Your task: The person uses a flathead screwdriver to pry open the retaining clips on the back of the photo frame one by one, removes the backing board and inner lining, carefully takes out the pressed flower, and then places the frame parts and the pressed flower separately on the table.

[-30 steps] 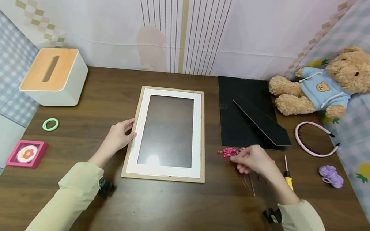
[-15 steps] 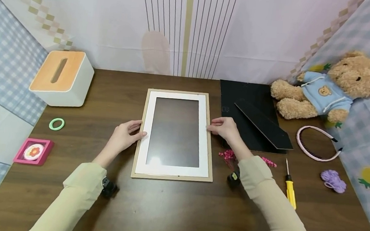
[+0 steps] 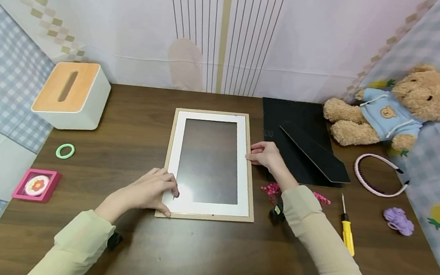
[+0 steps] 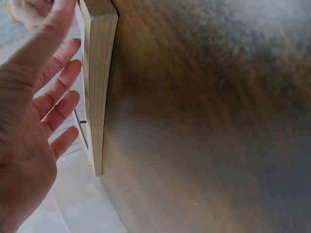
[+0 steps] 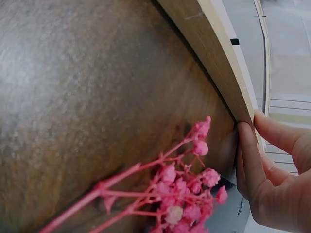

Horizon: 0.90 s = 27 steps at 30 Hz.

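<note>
A picture frame [image 3: 251,201] with a light wood border and a white mat [image 3: 206,209] lies flat on the table. My left hand [image 3: 148,190] reaches over its lower left corner, fingers spread above the mat. In the left wrist view, the thumb lies along the corner of the wooden side [image 4: 96,82] and the other fingers are extended. On the frame's right side, my right hand [image 3: 267,154] pinches the border between thumb and fingers. Pink dried flowers [image 5: 184,194] lie under the right forearm, which partly hides them in the head view.
A black backing board [image 3: 285,110] with a stand flap [image 3: 314,152] lies right of the frame. Farther right are a yellow screwdriver [image 3: 347,236], a headband [image 3: 361,182], purple yarn [image 3: 399,221] and a teddy bear [image 3: 391,113]. A tissue box [image 3: 77,112], green ring [image 3: 58,151] and pink box [image 3: 54,184] stand left.
My right hand has left the pink flowers and taken hold of the frame's right edge. My left hand has moved from the left edge down to the lower left corner.
</note>
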Each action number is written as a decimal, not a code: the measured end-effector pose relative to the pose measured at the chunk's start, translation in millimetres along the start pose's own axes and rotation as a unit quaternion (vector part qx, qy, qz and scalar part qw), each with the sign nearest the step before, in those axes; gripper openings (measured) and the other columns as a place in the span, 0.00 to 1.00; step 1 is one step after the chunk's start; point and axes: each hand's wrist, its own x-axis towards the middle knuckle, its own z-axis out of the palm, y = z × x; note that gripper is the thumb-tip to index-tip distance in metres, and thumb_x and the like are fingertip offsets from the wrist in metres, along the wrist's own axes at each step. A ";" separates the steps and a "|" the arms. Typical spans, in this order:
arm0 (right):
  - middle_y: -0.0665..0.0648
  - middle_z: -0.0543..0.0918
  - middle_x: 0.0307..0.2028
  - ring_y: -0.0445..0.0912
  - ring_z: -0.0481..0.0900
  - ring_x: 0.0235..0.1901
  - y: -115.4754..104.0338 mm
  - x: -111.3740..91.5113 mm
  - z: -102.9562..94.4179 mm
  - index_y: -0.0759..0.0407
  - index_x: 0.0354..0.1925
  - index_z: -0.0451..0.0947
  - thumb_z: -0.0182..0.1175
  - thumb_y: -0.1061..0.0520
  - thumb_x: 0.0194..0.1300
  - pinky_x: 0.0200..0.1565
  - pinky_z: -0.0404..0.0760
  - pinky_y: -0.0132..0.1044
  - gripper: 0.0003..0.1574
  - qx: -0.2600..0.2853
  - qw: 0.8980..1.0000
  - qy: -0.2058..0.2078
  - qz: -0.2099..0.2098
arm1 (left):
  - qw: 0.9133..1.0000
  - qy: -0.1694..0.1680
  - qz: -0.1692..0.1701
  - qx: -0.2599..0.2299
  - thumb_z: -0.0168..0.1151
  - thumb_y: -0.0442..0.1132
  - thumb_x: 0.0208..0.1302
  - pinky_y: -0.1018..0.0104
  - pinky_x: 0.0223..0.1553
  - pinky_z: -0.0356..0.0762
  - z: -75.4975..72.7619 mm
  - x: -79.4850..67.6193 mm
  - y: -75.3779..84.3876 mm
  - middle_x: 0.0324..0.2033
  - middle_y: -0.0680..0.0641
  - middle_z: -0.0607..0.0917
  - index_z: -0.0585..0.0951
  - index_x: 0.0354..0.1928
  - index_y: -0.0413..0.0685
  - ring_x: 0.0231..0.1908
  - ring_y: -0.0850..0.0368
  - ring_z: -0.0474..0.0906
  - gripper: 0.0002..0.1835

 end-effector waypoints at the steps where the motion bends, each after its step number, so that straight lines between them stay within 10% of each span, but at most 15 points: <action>1: 0.55 0.74 0.32 0.36 0.75 0.22 0.5 -0.2 0.0 0.72 0.55 0.70 0.64 0.66 0.55 0.31 0.83 0.27 0.28 0.000 1.000 -0.001 0.000 | 1.000 -0.004 -0.002 0.004 0.74 0.58 0.34 0.59 0.46 0.66 0.3 0.2 0.5 0.35 0.57 0.77 0.80 0.30 0.57 0.39 0.58 0.69 0.21; 15: 0.54 0.72 0.31 0.37 0.73 0.23 1.7 -1.4 1.1 0.70 0.55 0.70 0.63 0.66 0.56 0.28 0.80 0.24 0.28 0.001 1.000 -0.006 -0.002 | 0.996 -0.083 0.012 -0.016 0.74 0.56 0.37 0.62 0.44 0.59 -5.1 9.8 9.0 0.37 0.57 0.69 0.71 0.22 0.56 0.39 0.59 0.61 0.21; 27: 0.54 0.71 0.30 0.37 0.72 0.23 2.3 -2.0 2.5 0.71 0.55 0.69 0.63 0.65 0.56 0.27 0.80 0.23 0.28 -0.005 1.000 -0.009 -0.003 | 0.998 -0.051 -0.005 -0.035 0.74 0.51 0.41 0.46 0.56 0.58 -7.0 6.8 14.0 0.50 0.49 0.73 0.77 0.30 0.54 0.49 0.51 0.65 0.17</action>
